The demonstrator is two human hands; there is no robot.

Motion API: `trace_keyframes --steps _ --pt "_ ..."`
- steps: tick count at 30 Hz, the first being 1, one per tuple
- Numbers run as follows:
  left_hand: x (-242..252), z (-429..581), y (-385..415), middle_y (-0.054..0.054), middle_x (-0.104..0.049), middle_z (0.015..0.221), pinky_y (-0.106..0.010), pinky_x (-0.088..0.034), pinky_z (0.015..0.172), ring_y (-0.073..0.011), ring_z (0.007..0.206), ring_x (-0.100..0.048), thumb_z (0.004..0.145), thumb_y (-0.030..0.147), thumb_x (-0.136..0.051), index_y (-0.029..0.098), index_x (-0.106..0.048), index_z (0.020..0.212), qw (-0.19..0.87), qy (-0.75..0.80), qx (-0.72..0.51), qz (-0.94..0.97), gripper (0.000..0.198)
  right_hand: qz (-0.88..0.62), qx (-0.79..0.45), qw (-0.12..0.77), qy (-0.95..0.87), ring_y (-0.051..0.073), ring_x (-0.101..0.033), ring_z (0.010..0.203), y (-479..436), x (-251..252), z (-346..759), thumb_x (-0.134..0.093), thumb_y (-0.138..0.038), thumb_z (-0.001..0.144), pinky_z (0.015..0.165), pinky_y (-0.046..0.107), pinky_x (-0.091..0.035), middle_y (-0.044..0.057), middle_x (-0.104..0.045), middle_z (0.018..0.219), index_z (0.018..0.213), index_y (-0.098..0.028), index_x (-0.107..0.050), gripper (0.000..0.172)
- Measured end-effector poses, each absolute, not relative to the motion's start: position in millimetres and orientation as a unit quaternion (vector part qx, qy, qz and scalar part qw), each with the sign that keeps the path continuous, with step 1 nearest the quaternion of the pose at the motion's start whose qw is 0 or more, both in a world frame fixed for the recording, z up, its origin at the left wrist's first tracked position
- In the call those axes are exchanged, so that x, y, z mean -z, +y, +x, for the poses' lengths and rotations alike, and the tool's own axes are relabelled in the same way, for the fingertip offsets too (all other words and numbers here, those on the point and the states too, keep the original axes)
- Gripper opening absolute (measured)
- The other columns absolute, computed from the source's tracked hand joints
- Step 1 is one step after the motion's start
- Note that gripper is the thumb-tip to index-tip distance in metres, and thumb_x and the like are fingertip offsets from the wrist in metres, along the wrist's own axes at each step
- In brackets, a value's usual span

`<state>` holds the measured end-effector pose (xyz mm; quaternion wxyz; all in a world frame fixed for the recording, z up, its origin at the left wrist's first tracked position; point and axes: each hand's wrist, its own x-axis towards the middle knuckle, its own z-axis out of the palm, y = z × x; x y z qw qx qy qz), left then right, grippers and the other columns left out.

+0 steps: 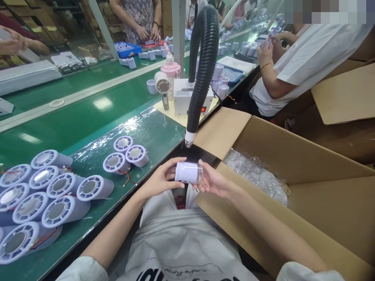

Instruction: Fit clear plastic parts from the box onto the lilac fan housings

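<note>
Over my lap, both hands hold a lavender cylindrical fan housing (pixel 187 172) lying on its side. My left hand (pixel 161 179) is closed on its left end, thumb on the near side and fingers on the far side. At the other end, my right hand (pixel 213 180) grips a clear plastic cover (pixel 200 173) that sits around the housing's right end. How far the cover goes on is hard to see. Just above hangs the white-and-metal nozzle (pixel 190 138) of a black corrugated hose (pixel 202 66). Three similar fan housings (pixel 137 155) stand on the green table to the left.
Many lavender housings (pixel 60 185) cluster at the table's left, some with wires. An open cardboard box (pixel 328 210) at my right holds clear plastic pieces (pixel 258 175). Behind the hose are a white machine (pixel 183 97) and a handheld fan (pixel 162 84). Co-workers sit and stand beyond.
</note>
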<state>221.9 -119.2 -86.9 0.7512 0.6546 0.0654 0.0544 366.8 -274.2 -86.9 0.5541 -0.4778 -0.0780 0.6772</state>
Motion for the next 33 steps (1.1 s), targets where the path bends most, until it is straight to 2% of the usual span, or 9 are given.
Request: trace_keyframes --steps 4,6,8,9,12,15,21,28,33 --pt "70 196 -139 -0.003 -0.058 0.118 -0.028 -0.052 0.091 -0.0154 0.102 -0.062 0.073 0.013 -0.076 0.033 -0.05 0.128 0.758 0.066 -0.049 0.647 0.064 -0.529 -0.667 0.492 -0.183 0.007 -0.052 0.035 -297 70 348 -0.009 -0.061 0.098 0.03 0.011 -0.035 0.007 -0.061 0.055 0.072 -0.01 -0.058 0.076" --pt "64 187 -148 -0.001 -0.057 0.116 -0.025 -0.052 0.088 -0.014 0.099 -0.062 0.074 0.014 -0.076 0.034 -0.051 0.126 0.774 0.08 -0.06 0.625 0.061 -0.566 -0.596 0.505 -0.263 0.01 -0.057 0.042 -308 66 341 -0.015 -0.064 0.096 0.036 0.015 -0.044 0.008 -0.064 0.064 0.083 -0.01 -0.06 0.072" --pt "59 181 -156 0.0 -0.057 0.113 -0.022 -0.053 0.083 -0.012 0.094 -0.062 0.074 0.016 -0.076 0.035 -0.053 0.124 0.793 0.099 -0.072 0.597 0.059 -0.592 -0.47 0.544 -0.365 0.017 -0.068 0.073 -318 65 338 -0.025 -0.059 0.098 0.061 0.027 -0.058 0.014 -0.067 0.1 0.114 -0.013 -0.056 0.058" --pt "58 178 -158 0.001 -0.058 0.112 -0.021 -0.053 0.081 -0.011 0.092 -0.062 0.074 0.017 -0.076 0.035 -0.053 0.124 0.801 0.107 -0.077 0.584 0.057 -0.593 -0.398 0.551 -0.432 0.022 -0.067 0.096 -322 66 338 -0.033 -0.055 0.099 0.079 0.035 -0.058 0.016 -0.059 0.124 0.13 -0.018 -0.047 0.05" --pt "57 174 -164 0.001 -0.058 0.113 -0.02 -0.054 0.079 -0.0106 0.09 -0.063 0.076 0.019 -0.075 0.035 -0.055 0.122 0.819 0.12 -0.072 0.556 0.053 -0.554 -0.209 0.495 -0.636 0.028 -0.035 0.138 -330 69 341 -0.056 -0.031 0.095 0.11 0.048 -0.037 0.008 -0.024 0.156 0.146 -0.034 -0.029 0.058" --pt "59 173 -164 0.0 -0.059 0.119 -0.023 -0.054 0.083 -0.0129 0.096 -0.063 0.075 0.02 -0.076 0.037 -0.053 0.126 0.818 0.109 -0.051 0.563 0.058 -0.548 -0.189 0.482 -0.657 0.026 -0.04 0.135 -330 74 341 -0.061 -0.016 0.09 0.105 0.044 -0.043 0.006 -0.037 0.15 0.14 -0.036 -0.041 0.057" --pt "61 172 -156 -0.002 -0.049 0.143 -0.035 -0.043 0.107 -0.0225 0.125 -0.053 0.072 0.013 -0.077 0.038 -0.05 0.134 0.766 0.057 -0.045 0.639 0.072 -0.507 -0.459 0.613 -0.394 0.023 -0.062 0.11 -326 72 328 -0.072 -0.04 0.083 0.088 0.034 -0.055 0.005 -0.059 0.13 0.129 -0.035 -0.054 0.05" --pt "65 168 -153 -0.004 -0.05 0.143 -0.037 -0.045 0.105 -0.023 0.118 -0.059 0.072 0.014 -0.077 0.035 -0.047 0.138 0.786 0.086 0.012 0.613 0.075 -0.555 -0.487 0.584 -0.336 0.017 -0.066 0.074 -329 69 323 -0.079 -0.031 0.074 0.073 0.03 -0.056 0.001 -0.071 0.086 0.125 -0.029 -0.063 0.053" --pt "82 169 -164 -0.006 -0.062 0.128 -0.034 -0.049 0.096 -0.023 0.112 -0.062 0.076 0.026 -0.074 0.028 -0.039 0.144 0.815 0.136 0.057 0.56 0.077 -0.554 -0.505 0.584 -0.313 0.019 -0.067 0.077 -330 82 311 -0.077 -0.045 0.073 0.07 0.031 -0.057 0.005 -0.072 0.103 0.128 -0.025 -0.061 0.06"
